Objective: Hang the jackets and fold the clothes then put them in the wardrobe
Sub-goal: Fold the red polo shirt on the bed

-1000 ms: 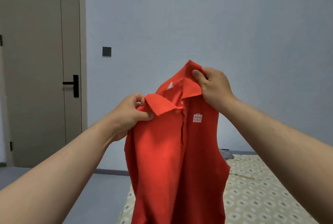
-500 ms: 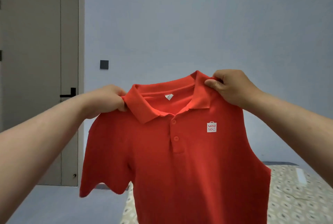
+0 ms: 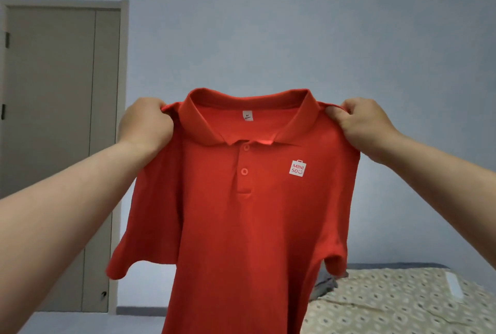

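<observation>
While the door (image 3: 61,145) at your far left stands closed, your left hand (image 3: 146,124) grips one shoulder of the red shirt (image 3: 241,212), fingers curled round a bunch of cloth just beside the collar. The shirt hangs in the air between your hands, front toward you, collar up, two buttons showing. Both short sleeves droop, and the hem runs out of the bottom of the view. Your right hand (image 3: 367,124) pinches the other shoulder in the same way, so the cloth is stretched flat across the top. Low at the right is the bed (image 3: 402,304), and on it, just past the shirt's sleeve, lies a crumpled grey garment (image 3: 326,284). Farther right a small white thing (image 3: 453,286) rests on the cover, too blurred to name. Judging from this, you are early in the folding of this one piece: it is spread and squared, but no fold is in it and it has not yet been laid down. Left for you, I would say: lay it on the bed, fold it, deal with the grey garment, and carry the lot to the wardrobe, which is nowhere in view. No jacket or hanger shows either, so whether that part is done cannot be told from here.
</observation>
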{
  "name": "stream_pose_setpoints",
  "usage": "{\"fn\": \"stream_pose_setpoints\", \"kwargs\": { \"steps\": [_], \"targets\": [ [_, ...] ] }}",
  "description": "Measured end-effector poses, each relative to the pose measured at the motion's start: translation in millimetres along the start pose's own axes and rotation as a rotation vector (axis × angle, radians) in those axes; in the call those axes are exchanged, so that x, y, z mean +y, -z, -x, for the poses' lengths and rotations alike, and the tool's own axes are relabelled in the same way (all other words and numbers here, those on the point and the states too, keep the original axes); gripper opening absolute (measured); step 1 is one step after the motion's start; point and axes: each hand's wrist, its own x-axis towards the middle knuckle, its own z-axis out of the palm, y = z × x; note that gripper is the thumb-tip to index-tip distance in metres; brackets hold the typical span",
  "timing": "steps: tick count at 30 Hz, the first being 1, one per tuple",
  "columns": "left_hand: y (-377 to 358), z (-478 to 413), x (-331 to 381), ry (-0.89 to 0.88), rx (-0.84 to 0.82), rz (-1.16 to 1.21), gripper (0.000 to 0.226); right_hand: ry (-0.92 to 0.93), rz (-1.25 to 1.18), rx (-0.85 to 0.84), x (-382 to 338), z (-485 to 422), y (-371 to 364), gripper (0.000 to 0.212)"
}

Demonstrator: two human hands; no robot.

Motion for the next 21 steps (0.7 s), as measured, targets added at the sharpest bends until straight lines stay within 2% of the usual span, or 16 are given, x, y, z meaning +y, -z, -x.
{"fn": "stream_pose_setpoints", "kwargs": {
  "steps": [3, 6, 8, 10, 14, 17, 18, 21],
  "targets": [
    [9.7, -7.9, 4.5, -0.003, 0.081, 0.013, 0.015, 0.043, 0.024, 0.061, -9.7, -4.7, 17.6, 0.045],
    [32.2, -17.3, 10.6, -0.246, 0.205, -0.102, 0.017, 0.176, 0.119, 0.158, -20.7, -9.5, 47.8, 0.041],
    [51.5, -31.1, 14.0, -0.393, 0.304, -0.131, 0.017, 0.234, 0.129, 0.162, -29.2, -15.9, 69.1, 0.043],
    [65.2, -45.7, 20.6, -0.441, 0.310, -0.123, 0.025, 0.245, 0.181, 0.123, -36.7, -24.0, 84.4, 0.045],
    [54.6, -46.7, 37.2, -0.417, 0.120, -0.125, 0.034, 0.256, 0.404, 0.057, -36.0, -33.1, 81.8, 0.052],
    [35.1, -39.0, 37.2, -0.333, -0.016, -0.073, 0.039, 0.231, 0.475, 0.013, -22.4, -30.1, 73.5, 0.056],
    [30.3, -37.2, 33.1, -0.299, -0.099, -0.015, 0.037, 0.207, 0.490, -0.007, -16.9, -28.6, 71.8, 0.058],
    [17.8, -35.6, 14.7, -0.201, -0.483, 0.175, 0.035, 0.063, 0.529, -0.131, -4.9, -21.8, 70.3, 0.064]
  ]
}}
